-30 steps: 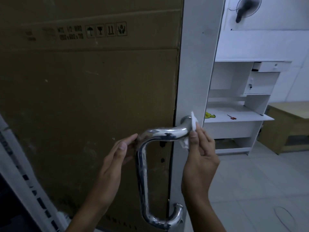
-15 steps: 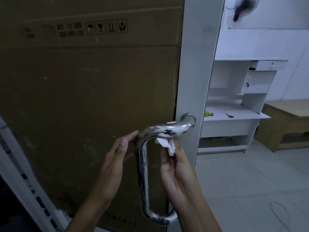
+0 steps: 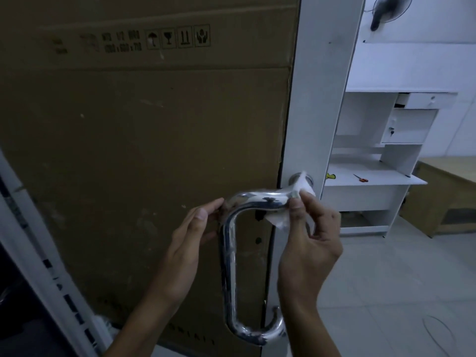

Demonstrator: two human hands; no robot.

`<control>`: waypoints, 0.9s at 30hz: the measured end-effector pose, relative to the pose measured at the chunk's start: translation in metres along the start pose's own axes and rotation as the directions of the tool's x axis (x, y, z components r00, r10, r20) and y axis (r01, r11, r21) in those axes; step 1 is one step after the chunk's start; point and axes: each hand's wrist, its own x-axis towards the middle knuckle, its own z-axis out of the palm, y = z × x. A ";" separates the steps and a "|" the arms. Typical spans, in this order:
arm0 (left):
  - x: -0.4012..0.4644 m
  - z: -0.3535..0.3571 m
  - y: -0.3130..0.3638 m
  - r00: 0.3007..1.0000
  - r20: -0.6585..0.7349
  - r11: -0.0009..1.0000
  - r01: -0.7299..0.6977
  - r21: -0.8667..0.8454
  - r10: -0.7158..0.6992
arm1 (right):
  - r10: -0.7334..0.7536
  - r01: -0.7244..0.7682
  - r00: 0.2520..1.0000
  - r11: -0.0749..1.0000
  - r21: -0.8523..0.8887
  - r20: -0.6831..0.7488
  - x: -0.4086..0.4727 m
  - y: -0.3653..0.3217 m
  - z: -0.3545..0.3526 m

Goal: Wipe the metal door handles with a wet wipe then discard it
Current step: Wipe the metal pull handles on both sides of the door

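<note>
Crumpled white wet wipe (image 3: pixel 298 191) pinched by right-hand fingers (image 3: pixel 296 210) around shiny, seemingly smudged handle (image 3: pixel 228 253); left fingers (image 3: pixel 206 211) straight.

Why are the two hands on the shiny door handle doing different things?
The right hand pinches the white wet wipe round the curved shiny metal door handle; the left hand holds nothing. The right hand works near the door; the left hand's fingers touch the outer bend. Both are at the handle's top.
</note>
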 end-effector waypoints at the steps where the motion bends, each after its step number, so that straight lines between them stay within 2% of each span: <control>1: 0.000 0.000 0.000 1.000 0.000 1.000 0.006 0.004 -0.006 | -0.119 0.123 0.991 0.988 -0.094 0.055 0.006 0.004 -0.004; 4: 0.000 -0.001 0.001 1.000 0.002 1.000 0.009 0.015 -0.010 | -0.361 0.454 0.878 0.836 -0.308 0.313 0.029 0.007 -0.020; 7: -0.001 -0.002 0.001 1.000 0.006 1.000 0.009 0.023 -0.010 | -0.443 0.688 0.704 0.618 -0.379 0.555 0.050 0.005 -0.034; 11: 0.000 -0.002 -0.001 1.000 0.012 1.000 -0.012 0.013 0.012 | -0.492 0.882 0.422 0.416 -0.220 0.761 0.062 -0.002 -0.035; 15: 0.000 -0.001 0.002 0.999 0.030 0.999 -0.035 0.002 0.035 | -0.366 0.959 0.208 0.257 -0.116 0.907 0.062 -0.009 -0.015; 17: 0.000 0.000 0.004 0.999 0.029 0.999 -0.038 -0.006 0.038 | -0.264 0.979 0.138 0.183 -0.091 0.955 0.056 -0.013 0.001; 21: 0.001 -0.002 0.003 1.000 0.009 0.999 -0.012 -0.032 0.012 | -0.120 0.989 0.038 0.144 -0.021 0.992 0.050 -0.025 0.020; 24: 0.000 -0.005 0.003 1.000 0.023 0.999 0.004 -0.048 -0.003 | -0.128 0.989 -0.036 0.137 0.053 0.991 0.064 -0.025 0.008; 27: -0.001 -0.007 0.002 1.000 0.022 0.999 -0.001 -0.038 0.002 | -0.189 0.988 -0.045 0.138 0.072 0.981 0.079 -0.021 -0.015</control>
